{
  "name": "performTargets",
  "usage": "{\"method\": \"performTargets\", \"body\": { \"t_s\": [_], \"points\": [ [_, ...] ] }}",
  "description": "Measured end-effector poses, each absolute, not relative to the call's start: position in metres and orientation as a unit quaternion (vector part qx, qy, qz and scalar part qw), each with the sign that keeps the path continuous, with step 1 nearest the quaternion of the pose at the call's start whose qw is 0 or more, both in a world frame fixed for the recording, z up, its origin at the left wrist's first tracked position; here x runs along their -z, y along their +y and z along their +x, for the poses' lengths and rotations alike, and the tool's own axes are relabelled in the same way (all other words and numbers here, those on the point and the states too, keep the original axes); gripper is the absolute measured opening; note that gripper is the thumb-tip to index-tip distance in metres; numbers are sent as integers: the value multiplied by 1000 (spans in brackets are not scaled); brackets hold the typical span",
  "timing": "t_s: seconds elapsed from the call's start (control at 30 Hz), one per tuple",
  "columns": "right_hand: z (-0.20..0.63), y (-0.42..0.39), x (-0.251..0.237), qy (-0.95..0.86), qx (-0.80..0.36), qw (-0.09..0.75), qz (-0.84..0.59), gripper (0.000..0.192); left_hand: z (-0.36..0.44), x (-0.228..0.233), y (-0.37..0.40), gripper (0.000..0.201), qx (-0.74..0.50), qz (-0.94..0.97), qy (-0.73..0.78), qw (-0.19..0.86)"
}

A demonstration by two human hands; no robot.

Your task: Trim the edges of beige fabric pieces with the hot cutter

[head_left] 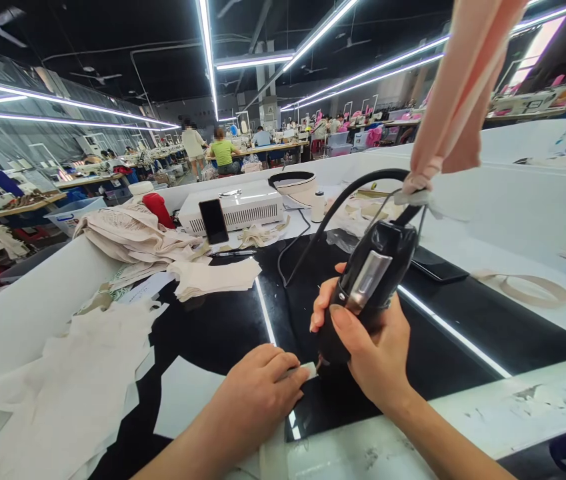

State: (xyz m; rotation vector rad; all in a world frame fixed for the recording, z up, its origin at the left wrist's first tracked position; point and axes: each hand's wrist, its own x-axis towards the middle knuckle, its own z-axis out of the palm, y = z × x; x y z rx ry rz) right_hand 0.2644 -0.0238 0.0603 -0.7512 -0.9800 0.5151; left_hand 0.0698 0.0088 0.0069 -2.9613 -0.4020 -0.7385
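Observation:
My right hand is wrapped around a black corded hand tool with a metal plate on its side. The tool tilts, its lower tip pointing down at the black glossy board. A twisted pink cloth strip is tied to its top end, where a thick black cable comes out. Close to the tip, my left hand rests low with fingers pressed together on a narrow pale strip. The strip's end pokes out beyond the fingertips; the rest is partly covered. White sheet material lies beside my left wrist.
Cut beige fabric pieces lie on the left, with more fabric piled behind. A stack of pale pieces, a propped phone, and a white vented box stand farther back. Right of the tool lies a dark flat device.

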Motion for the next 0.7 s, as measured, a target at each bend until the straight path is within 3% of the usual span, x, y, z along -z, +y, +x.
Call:
{"method": "performTargets", "body": {
  "t_s": [0.7],
  "points": [
    [270, -29, -51, -464, -252, 784, -326, 39, 48, -7, -4, 24, 284, -946, -157, 21]
  ]
}}
